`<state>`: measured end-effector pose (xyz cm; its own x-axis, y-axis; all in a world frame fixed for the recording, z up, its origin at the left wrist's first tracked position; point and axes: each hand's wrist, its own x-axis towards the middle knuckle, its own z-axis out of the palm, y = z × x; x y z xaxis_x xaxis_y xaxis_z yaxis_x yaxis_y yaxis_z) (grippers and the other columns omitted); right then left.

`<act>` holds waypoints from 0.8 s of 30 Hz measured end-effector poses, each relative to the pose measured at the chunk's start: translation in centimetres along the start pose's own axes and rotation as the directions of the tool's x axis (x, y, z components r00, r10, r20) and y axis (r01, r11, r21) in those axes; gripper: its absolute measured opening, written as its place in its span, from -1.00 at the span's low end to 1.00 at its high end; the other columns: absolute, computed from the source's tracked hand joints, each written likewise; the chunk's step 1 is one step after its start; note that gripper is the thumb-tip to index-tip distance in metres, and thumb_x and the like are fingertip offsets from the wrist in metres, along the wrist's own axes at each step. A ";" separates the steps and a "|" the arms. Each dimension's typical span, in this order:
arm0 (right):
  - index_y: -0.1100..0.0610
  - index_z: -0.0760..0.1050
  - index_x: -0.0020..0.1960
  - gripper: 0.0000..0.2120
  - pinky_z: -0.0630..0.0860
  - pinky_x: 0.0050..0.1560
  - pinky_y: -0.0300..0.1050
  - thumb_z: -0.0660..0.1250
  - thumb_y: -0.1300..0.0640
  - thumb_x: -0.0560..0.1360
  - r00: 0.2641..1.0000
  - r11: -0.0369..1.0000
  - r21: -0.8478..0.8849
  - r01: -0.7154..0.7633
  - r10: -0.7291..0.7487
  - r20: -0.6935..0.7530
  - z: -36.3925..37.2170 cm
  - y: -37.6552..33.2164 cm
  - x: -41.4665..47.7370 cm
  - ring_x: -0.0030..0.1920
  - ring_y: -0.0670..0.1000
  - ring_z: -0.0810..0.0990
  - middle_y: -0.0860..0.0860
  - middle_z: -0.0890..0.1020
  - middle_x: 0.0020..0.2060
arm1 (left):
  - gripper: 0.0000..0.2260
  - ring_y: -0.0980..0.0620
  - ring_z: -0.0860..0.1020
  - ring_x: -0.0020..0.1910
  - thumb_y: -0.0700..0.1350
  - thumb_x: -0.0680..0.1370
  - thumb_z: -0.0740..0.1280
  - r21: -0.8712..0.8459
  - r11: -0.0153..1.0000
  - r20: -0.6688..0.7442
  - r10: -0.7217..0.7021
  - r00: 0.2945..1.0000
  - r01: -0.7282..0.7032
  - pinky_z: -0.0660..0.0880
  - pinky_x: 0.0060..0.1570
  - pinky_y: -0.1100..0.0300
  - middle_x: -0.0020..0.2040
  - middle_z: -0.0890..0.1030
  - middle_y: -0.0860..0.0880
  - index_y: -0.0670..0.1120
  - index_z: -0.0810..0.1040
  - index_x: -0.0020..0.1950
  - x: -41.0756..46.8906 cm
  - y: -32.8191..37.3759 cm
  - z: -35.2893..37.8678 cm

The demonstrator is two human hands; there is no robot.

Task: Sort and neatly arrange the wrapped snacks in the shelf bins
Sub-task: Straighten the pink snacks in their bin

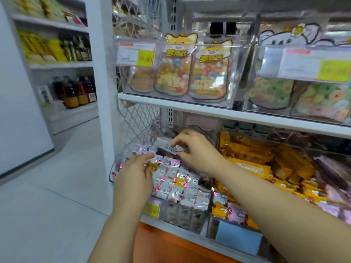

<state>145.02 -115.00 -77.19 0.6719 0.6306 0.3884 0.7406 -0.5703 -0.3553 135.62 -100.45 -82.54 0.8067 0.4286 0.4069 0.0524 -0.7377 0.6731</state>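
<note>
Wrappers [178, 181]: glossy foil-like plastic, crinkled. Bin [176, 211]: clear, shiny plastic. Shelf [190, 106]: smooth white, painted-looking metal. Mesh [136, 120]: thin wire.

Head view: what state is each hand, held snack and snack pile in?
right hand: pinches the white wrapped snack
white wrapped snack: lifted above the pile, tilted
left hand: pinches the yellow wrapped snack
white-and-pink snacks: jumbled heap under both hands
orange packs: jumbled heap alongside
candy pouches: upright, side by side

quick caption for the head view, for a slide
Right hand pinches a silvery white wrapped snack over the clear bin of pink-and-white snacks; left hand pinches a small orange wrapped snack.
</note>
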 end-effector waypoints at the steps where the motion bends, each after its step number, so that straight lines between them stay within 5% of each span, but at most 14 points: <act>1: 0.04 0.54 0.10 -0.75 0.33 0.01 -0.26 0.32 0.27 0.47 1.000 1.000 -0.019 0.005 -0.004 0.023 0.3 -0.2 0.7 -0.03 -0.11 0.39 -0.03 0.43 -0.01 | -0.64 -0.07 0.56 0.05 -0.27 0.52 0.27 0.029 0.999 -0.001 0.013 1.000 -0.013 0.49 0.02 0.05 0.22 0.54 -0.02 0.04 0.54 0.25 0.1 -0.2 -0.1; 8: 0.07 0.55 0.19 -0.64 0.47 0.09 0.05 0.23 0.36 0.48 0.975 0.953 -0.297 0.055 0.013 0.220 2.4 0.3 2.8 0.15 0.10 0.47 0.02 0.46 0.21 | -0.66 0.01 0.51 0.14 -0.21 0.54 0.27 0.057 0.998 0.028 -0.011 1.000 0.010 0.42 0.05 0.15 0.26 0.51 0.05 0.07 0.52 0.28 0.7 -1.4 -0.2; 14: -0.02 0.59 0.07 -0.78 0.42 -0.05 -0.08 0.28 -0.08 0.50 0.994 0.905 -0.424 0.009 0.040 0.106 1.7 -0.6 1.9 0.09 0.02 0.45 -0.06 0.44 0.00 | -0.73 0.01 0.47 0.21 -0.10 0.59 0.21 0.119 0.992 0.060 0.027 0.998 -0.034 0.32 0.26 0.03 0.25 0.54 0.08 0.10 0.53 0.25 0.7 -0.6 0.7; 17: 0.00 0.56 0.02 -0.82 0.37 0.14 0.02 0.29 -0.06 0.50 0.984 0.817 -0.577 0.015 0.091 0.154 2.0 -0.6 2.0 0.14 0.03 0.43 -0.04 0.50 0.02 | -0.72 0.11 0.34 0.33 0.01 0.62 0.13 0.200 0.978 0.147 0.020 0.989 -0.050 0.05 0.41 -0.01 0.32 0.45 0.17 0.17 0.46 0.30 0.5 -0.1 1.3; 21: 0.01 0.38 -0.14 -0.90 0.40 -0.16 -0.09 0.20 0.13 0.55 0.987 0.920 -0.384 -0.082 0.129 0.099 2.3 -0.1 1.6 -0.10 0.07 0.52 -0.01 0.56 -0.12 | -0.69 0.12 0.18 0.44 0.05 0.64 0.05 0.254 0.966 0.220 -0.008 0.975 -0.049 -0.10 0.44 -0.07 0.40 0.35 0.20 0.21 0.38 0.36 0.3 0.2 1.5; 24: 0.00 0.33 -0.11 -0.91 0.50 -0.18 -0.03 0.18 0.13 0.57 0.987 0.941 -0.302 -0.150 0.160 0.006 2.5 0.6 1.1 -0.18 0.08 0.54 0.00 0.58 -0.19 | -0.68 0.12 0.14 0.46 0.05 0.64 0.03 0.273 0.961 0.232 -0.016 0.973 -0.049 -0.12 0.44 -0.08 0.42 0.32 0.21 0.22 0.34 0.38 0.2 0.4 1.4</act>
<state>146.20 -113.29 -79.06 0.7815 0.5347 0.3214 0.5968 -0.7908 -0.1356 136.68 -101.39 -83.06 0.9203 0.3075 0.2418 0.1712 -0.8724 0.4579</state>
